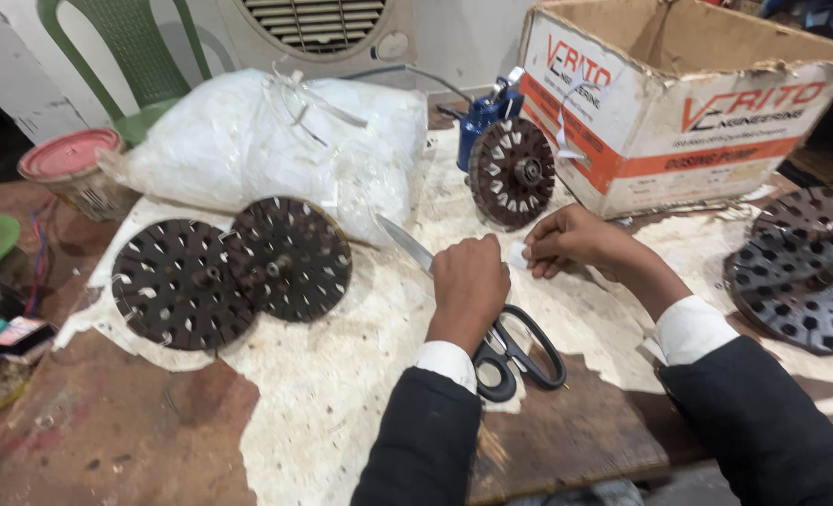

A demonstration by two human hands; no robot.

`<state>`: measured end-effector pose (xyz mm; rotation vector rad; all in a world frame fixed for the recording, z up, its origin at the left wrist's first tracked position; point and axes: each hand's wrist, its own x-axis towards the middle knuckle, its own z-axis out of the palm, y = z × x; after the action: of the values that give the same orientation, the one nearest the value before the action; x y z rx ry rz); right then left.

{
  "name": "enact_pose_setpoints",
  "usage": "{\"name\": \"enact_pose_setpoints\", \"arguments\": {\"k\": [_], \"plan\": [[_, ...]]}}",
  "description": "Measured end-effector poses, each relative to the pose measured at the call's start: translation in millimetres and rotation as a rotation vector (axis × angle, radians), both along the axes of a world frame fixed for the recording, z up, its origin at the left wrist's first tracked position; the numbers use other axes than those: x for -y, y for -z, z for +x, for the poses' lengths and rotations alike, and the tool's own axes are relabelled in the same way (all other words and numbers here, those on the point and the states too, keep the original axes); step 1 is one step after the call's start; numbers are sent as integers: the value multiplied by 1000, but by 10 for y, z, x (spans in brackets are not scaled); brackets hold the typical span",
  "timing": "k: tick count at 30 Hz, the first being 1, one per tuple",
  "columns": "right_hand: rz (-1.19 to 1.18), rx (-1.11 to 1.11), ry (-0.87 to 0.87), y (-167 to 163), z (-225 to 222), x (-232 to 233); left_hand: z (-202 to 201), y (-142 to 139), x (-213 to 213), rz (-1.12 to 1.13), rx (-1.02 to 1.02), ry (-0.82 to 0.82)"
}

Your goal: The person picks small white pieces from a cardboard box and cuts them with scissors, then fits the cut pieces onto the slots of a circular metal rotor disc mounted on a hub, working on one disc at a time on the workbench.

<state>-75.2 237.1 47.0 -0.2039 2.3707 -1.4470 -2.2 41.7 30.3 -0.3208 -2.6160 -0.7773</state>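
My left hand (470, 286) rests as a closed fist over a pair of black-handled scissors (519, 351) lying on the worn table; one blade (405, 244) sticks out to the upper left. Whether the fist grips them is hidden. My right hand (574, 241) pinches a small white paper piece (517, 255) just right of the fist. A dark slotted round disc (513, 171) stands upright on a blue holder (484, 117) just beyond both hands.
Two dark slotted discs (184, 283) (290, 258) lie flat at left. A white plastic bag (276, 141) sits behind them, a cardboard box (678, 103) at back right, stacked discs (800, 272) at right, a red-lidded tin (74, 169) at far left.
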Motion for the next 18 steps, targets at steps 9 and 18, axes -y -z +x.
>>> {"name": "enact_pose_setpoints", "arguments": {"k": [9,18], "plan": [[-245,-84,102,227,33,124,-198,148,-42,145,-95,85],[-260,-138,38,215,63,153,-198,143,-31,75,-163,72]]}}
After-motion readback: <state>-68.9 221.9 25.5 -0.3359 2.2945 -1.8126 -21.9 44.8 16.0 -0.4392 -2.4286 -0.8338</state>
